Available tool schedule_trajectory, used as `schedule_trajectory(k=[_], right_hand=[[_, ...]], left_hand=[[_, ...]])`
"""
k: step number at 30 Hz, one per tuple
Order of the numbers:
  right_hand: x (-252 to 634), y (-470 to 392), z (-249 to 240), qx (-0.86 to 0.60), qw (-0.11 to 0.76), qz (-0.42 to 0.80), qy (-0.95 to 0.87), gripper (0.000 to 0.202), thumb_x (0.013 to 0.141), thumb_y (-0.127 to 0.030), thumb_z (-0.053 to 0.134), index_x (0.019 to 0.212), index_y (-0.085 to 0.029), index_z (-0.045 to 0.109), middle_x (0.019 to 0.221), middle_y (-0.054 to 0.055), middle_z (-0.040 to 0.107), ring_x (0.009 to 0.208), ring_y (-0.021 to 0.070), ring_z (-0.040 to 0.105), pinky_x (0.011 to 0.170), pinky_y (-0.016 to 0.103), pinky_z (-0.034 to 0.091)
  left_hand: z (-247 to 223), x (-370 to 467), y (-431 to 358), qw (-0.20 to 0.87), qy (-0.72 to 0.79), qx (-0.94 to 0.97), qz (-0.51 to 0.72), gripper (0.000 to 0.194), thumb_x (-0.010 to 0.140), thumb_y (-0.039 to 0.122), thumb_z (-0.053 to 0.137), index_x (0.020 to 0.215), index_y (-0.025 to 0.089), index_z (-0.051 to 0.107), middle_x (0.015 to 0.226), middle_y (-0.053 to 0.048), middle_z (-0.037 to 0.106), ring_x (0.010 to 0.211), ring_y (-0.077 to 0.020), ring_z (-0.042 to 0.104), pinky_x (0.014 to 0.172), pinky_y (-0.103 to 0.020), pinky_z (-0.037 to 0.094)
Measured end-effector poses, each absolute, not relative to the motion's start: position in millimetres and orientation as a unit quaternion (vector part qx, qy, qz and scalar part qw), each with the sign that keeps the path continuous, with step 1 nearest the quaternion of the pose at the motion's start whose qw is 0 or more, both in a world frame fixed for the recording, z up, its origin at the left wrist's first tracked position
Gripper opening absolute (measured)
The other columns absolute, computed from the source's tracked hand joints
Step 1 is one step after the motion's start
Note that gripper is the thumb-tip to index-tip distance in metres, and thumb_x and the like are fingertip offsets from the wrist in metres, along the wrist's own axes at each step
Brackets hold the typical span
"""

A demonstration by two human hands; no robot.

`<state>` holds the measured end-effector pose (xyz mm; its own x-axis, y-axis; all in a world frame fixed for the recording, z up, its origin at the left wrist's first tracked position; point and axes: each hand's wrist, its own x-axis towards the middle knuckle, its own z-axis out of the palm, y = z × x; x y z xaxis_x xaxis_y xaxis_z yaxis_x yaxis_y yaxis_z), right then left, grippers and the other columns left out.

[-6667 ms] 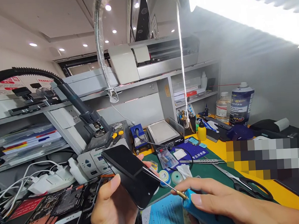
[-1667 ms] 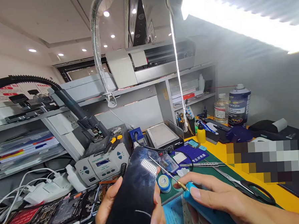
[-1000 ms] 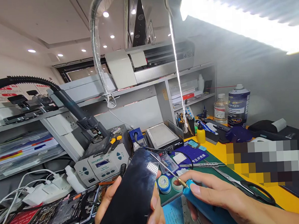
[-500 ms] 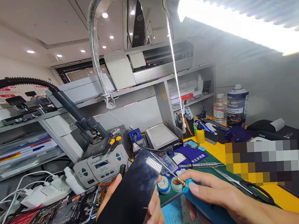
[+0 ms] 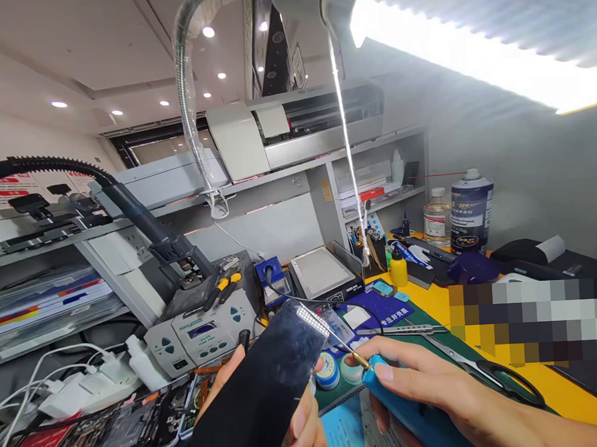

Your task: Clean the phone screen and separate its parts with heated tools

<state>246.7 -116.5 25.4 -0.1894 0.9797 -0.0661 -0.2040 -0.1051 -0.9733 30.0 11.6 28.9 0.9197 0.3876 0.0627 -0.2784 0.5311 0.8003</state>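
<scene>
A dark, flat, glossy panel (image 5: pixel 257 386), like a phone screen, is gripped along its edges by my left hand (image 5: pixel 303 427). It is tilted, and a dotted patch of light reflects near its upper end. My right hand (image 5: pixel 427 383) is wrapped round a blue handheld tool (image 5: pixel 403 408) with a brass collar and a long thin metal shaft. The shaft reaches up and left across the panel's upper right edge; whether its tip touches the panel I cannot tell.
Left stands a grey soldering station (image 5: pixel 204 335) beside opened phone parts (image 5: pixel 123 426). Scissors (image 5: pixel 479 367) and tweezers (image 5: pixel 409 330) lie on the green mat. A yellow bottle (image 5: pixel 398 268) and a spray can (image 5: pixel 471 214) stand behind. A bright lamp (image 5: pixel 484 53) hangs overhead.
The panel has tilted slightly in my left hand, and the light reflection on it has shifted right and narrowed. My right hand holds the blue tool in nearly the same place.
</scene>
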Motion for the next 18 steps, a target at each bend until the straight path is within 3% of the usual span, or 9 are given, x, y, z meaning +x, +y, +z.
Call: schedule_trajectory(k=[7,12,15,18], right_hand=[[243.6,-116.4,25.7,-0.43,0.487,0.632,-0.423,0.043,0.096,-0.054,0.055,0.125,-0.022,0.055,0.086,0.001,0.062,0.054,0.0065,0.051,0.047,0.016,0.039],[242.5,-113.6,27.4,-0.433,0.493,0.625,-0.422,0.04,0.095,-0.054,0.056,0.118,-0.021,0.056,0.084,0.002,0.063,0.051,0.0058,0.05,0.043,0.013,0.038],[242.0,-112.9,29.3,-0.435,0.509,0.621,-0.408,0.041,0.094,-0.055,0.057,0.116,-0.02,0.056,0.083,0.001,0.063,0.051,0.0068,0.051,0.041,0.014,0.041],[242.6,-112.5,30.8,-0.443,0.534,0.583,-0.423,0.044,0.09,-0.05,0.065,0.122,-0.021,0.053,0.086,0.0,0.064,0.05,0.0074,0.051,0.041,0.017,0.045]], left_hand=[[27.7,26.8,12.7,0.877,0.064,0.44,0.18,0.056,0.102,0.045,0.026,0.106,0.007,0.067,0.066,-0.003,0.059,0.047,-0.0118,0.047,0.063,-0.037,0.047],[27.4,25.8,13.7,0.881,0.064,0.44,0.162,0.049,0.101,0.049,0.037,0.105,0.01,0.066,0.069,-0.001,0.061,0.053,-0.0119,0.054,0.067,-0.036,0.051],[24.4,24.7,14.3,0.886,0.066,0.435,0.148,0.039,0.098,0.05,0.052,0.111,0.015,0.063,0.09,-0.003,0.067,0.072,-0.0135,0.063,0.072,-0.034,0.056],[22.0,20.8,11.6,0.888,0.081,0.423,0.161,0.038,0.094,0.043,0.061,0.122,0.018,0.059,0.119,-0.008,0.064,0.099,-0.02,0.065,0.083,-0.041,0.058]])
